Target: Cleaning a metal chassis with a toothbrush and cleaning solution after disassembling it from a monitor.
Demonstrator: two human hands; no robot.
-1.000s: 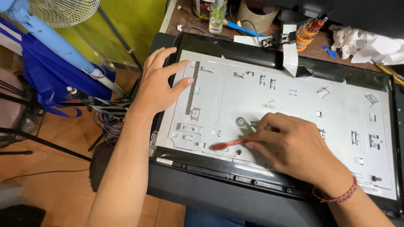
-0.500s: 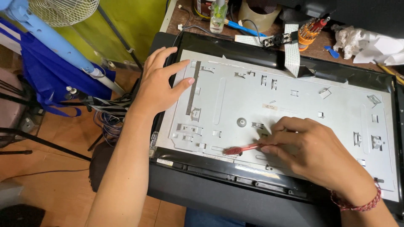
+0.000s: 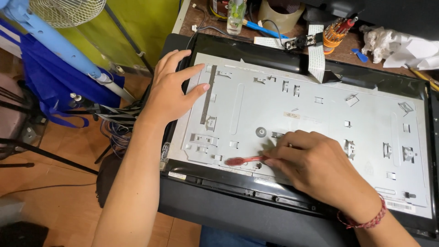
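Note:
A flat display lies face down, its grey metal back panel framed by a black bezel. My left hand rests flat on the panel's left edge, fingers spread. My right hand presses low on the panel near the front edge and holds a red toothbrush, whose bristle head points left and lies on the metal. A round metal boss sits just above the brush.
A white ribbon cable runs off the panel's top edge. Behind it the wooden desk holds a screwdriver set, tape roll, small bottle and crumpled paper. A blue fan stand and cables are at the left.
My right hand has slid down and toward the front edge with the toothbrush, sweeping it across the panel. My left hand has stayed on the left edge.

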